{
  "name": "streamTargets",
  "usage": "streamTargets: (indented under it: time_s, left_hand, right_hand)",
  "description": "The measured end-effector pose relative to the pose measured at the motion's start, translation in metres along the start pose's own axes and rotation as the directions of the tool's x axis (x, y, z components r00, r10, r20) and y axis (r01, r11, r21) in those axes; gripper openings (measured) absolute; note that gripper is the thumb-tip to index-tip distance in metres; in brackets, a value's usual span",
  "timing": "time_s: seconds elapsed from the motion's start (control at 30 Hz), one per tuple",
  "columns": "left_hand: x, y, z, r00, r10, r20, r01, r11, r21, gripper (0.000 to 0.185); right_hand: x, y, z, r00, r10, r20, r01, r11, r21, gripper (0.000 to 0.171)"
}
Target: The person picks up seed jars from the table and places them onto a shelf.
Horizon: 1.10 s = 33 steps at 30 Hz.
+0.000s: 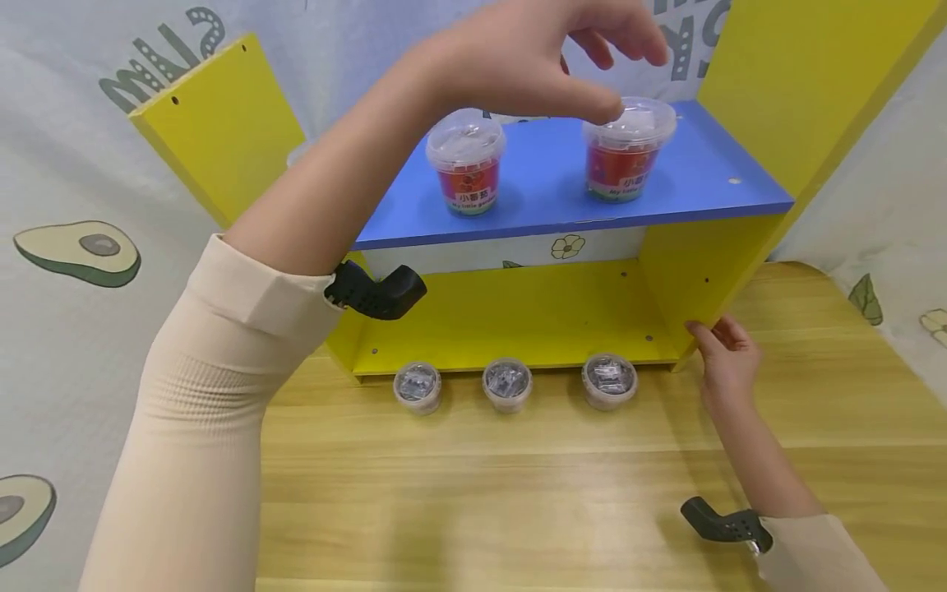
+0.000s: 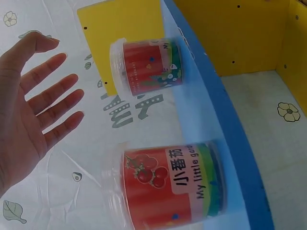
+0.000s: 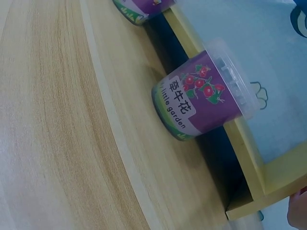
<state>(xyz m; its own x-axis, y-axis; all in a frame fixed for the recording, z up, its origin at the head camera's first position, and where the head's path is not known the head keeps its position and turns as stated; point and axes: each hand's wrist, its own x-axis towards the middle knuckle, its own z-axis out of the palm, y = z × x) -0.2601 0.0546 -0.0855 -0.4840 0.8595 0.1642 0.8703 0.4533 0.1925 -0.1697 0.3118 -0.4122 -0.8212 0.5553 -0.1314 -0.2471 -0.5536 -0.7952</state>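
Observation:
My left hand (image 1: 540,57) is held above the blue shelf board (image 1: 547,181), fingers spread and loosely bent, holding nothing. Just under its thumb in the head view is a red-labelled clear-lidded cup (image 1: 621,168); the left wrist view shows a gap between the palm (image 2: 21,120) and the cups. Another red-labelled cup (image 1: 469,177) stands to the left on the same board. Low on the right, my right hand (image 1: 728,366) grips the front edge of the yellow side panel (image 1: 699,275); its far fingers are partly hidden. Only a bit of that hand (image 3: 298,211) enters the right wrist view.
Three lidded cups stand on the wooden table (image 1: 481,493) along the shelf's front: left (image 1: 418,386), middle (image 1: 507,384) and right (image 1: 609,382). The right wrist view shows a purple label on one cup (image 3: 206,91). A lower yellow panel (image 1: 133,115) rises at the left.

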Motion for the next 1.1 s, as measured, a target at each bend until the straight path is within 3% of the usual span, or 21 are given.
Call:
streamTargets:
  time_s: [0.13, 0.37, 0.53, 0.73, 0.93, 1.1]
  left_hand:
    - [-0.017, 0.001, 0.003, 0.998, 0.067, -0.014, -0.067, 0.998, -0.012, 0.049]
    - [-0.061, 0.009, 0.009, 0.986, 0.162, -0.048, -0.165, 0.984, -0.064, 0.044]
    - [-0.08, 0.01, 0.024, 0.976, 0.204, -0.071, -0.211, 0.971, -0.116, 0.043]
    - [-0.098, 0.005, 0.046, 0.966, 0.254, -0.054, -0.26, 0.947, -0.191, 0.042]
    - [-0.112, -0.002, 0.07, 0.97, 0.241, -0.017, -0.237, 0.936, -0.258, 0.041]
    - [-0.133, -0.014, 0.103, 0.983, 0.179, 0.036, -0.161, 0.944, -0.289, 0.041]
  right_hand:
    - [-0.001, 0.001, -0.001, 1.0, 0.002, 0.001, -0.002, 1.0, -0.002, 0.03]
    - [-0.001, -0.001, -0.002, 1.0, -0.001, -0.001, 0.001, 0.999, -0.043, 0.029]
    - [-0.001, -0.001, -0.001, 1.0, -0.008, -0.014, 0.008, 0.999, -0.039, 0.029]
    - [-0.002, 0.0, 0.001, 0.999, -0.016, -0.028, 0.015, 1.0, -0.022, 0.029]
    - [-0.003, 0.0, 0.001, 1.0, -0.018, -0.02, 0.018, 1.0, -0.023, 0.028]
    - [-0.002, 0.0, 0.001, 1.0, -0.003, -0.026, 0.003, 1.0, -0.015, 0.029]
